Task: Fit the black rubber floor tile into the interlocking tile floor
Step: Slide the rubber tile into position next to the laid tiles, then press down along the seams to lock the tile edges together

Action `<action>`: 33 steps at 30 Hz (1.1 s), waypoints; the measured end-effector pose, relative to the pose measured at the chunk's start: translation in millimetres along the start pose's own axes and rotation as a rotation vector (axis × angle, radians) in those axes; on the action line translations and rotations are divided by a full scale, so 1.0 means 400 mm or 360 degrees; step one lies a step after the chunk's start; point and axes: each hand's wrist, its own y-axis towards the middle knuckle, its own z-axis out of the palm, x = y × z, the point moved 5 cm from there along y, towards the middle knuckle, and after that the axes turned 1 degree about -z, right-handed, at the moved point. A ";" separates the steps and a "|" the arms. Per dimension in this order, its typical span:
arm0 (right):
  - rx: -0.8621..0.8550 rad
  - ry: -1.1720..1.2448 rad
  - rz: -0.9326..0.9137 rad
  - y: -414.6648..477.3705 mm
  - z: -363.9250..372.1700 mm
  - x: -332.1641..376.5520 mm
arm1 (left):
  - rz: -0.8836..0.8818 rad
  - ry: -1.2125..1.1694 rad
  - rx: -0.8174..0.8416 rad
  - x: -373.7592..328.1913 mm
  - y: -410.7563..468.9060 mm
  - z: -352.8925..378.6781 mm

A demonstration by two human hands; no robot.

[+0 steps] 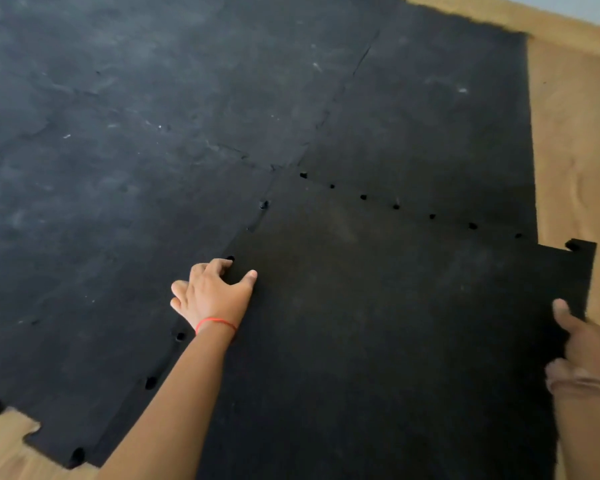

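The black rubber floor tile [378, 323] is seen filling the lower centre and lower right of the frame, lying flat against the laid interlocking tile floor [136, 133], which spreads over the upper and left parts; its right edge juts past the laid tiles onto the tan subfloor [575, 150], with a notched corner at centre right; a row of small dark gaps is seen along its upper seam, running from the centre down toward the right, and a second row along its left seam, running down toward the lower left. The left hand [212, 294] is placed at the tile's left seam, just left of centre; the fingers are spread and bent, the fingertips pressed on the rubber, nothing being gripped; a red thread [215, 323] is worn around its wrist. The right hand [579, 337] is seen at the right edge of the frame, blurred, curled over the tile's right edge; how firmly the edge is gripped cannot be told.
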 end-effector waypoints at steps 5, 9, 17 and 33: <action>0.0020 -0.0388 -0.0051 -0.212 0.058 0.049 | 0.0135 0.0055 0.0049 0.007 -0.023 -0.002; 0.0054 -0.0498 0.0032 -0.211 0.053 0.061 | 0.0243 0.0175 0.0082 0.021 -0.036 0.001; 0.0337 -0.1615 -0.1755 -0.539 0.265 0.141 | 0.0352 0.0264 -0.0047 0.116 -0.083 -0.033; 0.1344 -0.1896 -0.2956 -1.010 0.641 -0.049 | -0.0216 0.0274 -0.0327 0.345 -0.282 -0.049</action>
